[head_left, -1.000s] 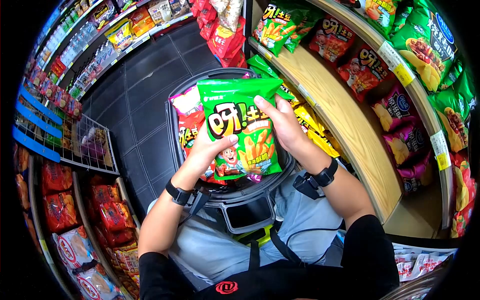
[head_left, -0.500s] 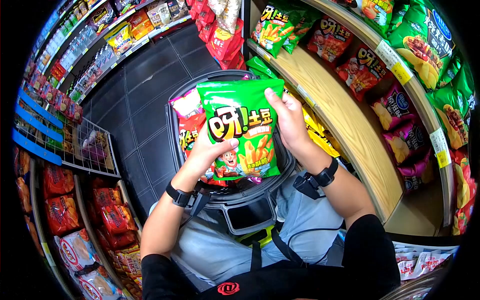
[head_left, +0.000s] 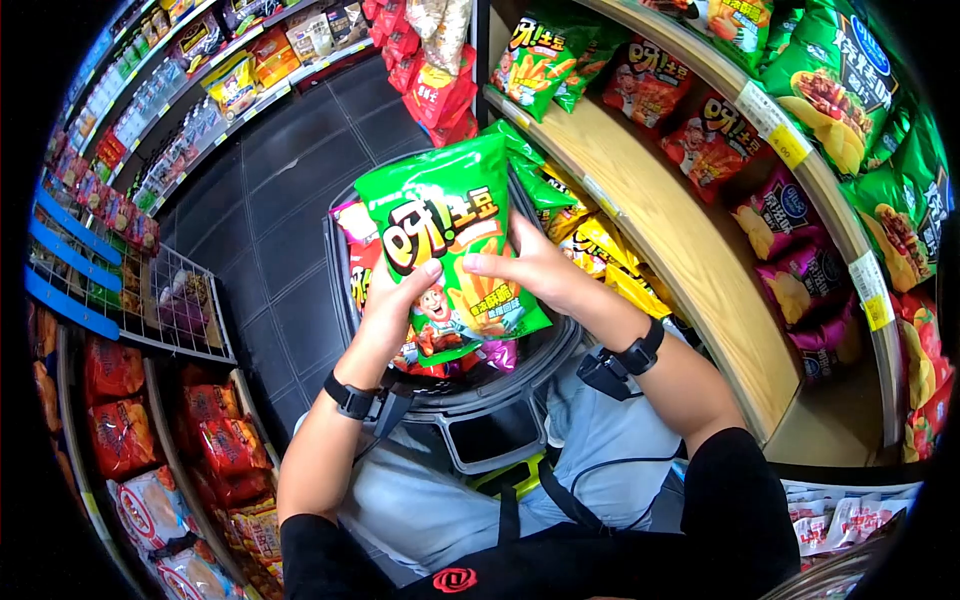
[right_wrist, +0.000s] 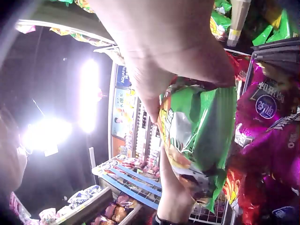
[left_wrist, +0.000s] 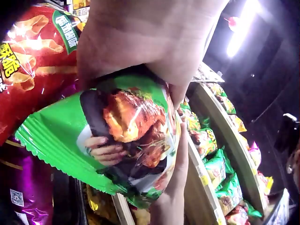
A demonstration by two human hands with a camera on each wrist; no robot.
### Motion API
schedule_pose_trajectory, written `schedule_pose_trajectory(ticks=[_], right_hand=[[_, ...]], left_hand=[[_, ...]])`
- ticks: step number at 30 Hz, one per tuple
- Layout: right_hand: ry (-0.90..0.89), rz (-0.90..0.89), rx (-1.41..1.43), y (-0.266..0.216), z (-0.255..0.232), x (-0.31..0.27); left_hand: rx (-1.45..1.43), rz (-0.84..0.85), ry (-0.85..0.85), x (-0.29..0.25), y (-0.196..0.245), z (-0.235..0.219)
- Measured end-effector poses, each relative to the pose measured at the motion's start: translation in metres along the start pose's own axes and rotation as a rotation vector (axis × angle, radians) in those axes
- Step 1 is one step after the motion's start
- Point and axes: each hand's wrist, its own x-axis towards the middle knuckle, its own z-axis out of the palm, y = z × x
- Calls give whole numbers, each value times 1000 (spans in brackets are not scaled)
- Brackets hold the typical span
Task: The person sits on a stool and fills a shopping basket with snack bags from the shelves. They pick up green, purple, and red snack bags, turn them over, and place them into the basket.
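- wooden shelf point(head_left: 640, 190) on the right, stocked with snack bags
- dark basket point(head_left: 500, 385) on the lap (red and purple packs inside)
- green chip bag point(head_left: 445, 245) held upright above the basket
- left hand point(head_left: 390, 300) grip closed on its lower left edge
- right hand point(head_left: 525, 270) grip pinching its right side

Shop aisle: stocked snack shelves point(head_left: 640, 190)

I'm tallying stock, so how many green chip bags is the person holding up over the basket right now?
1: the green chip bag is held above the basket, the left hand gripping its left edge and the right hand across its front. Other bags in the basket may be hidden behind it.
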Motion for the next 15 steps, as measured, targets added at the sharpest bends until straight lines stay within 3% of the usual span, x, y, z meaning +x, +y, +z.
schedule_pose_trajectory(ticks=[10, 15], right_hand=[[146, -29, 18, 4, -6, 5], [303, -61, 338, -5, -23, 11]], left_hand=[[81, -36, 29, 0, -2, -7], [131, -84, 9, 0, 1, -9]])
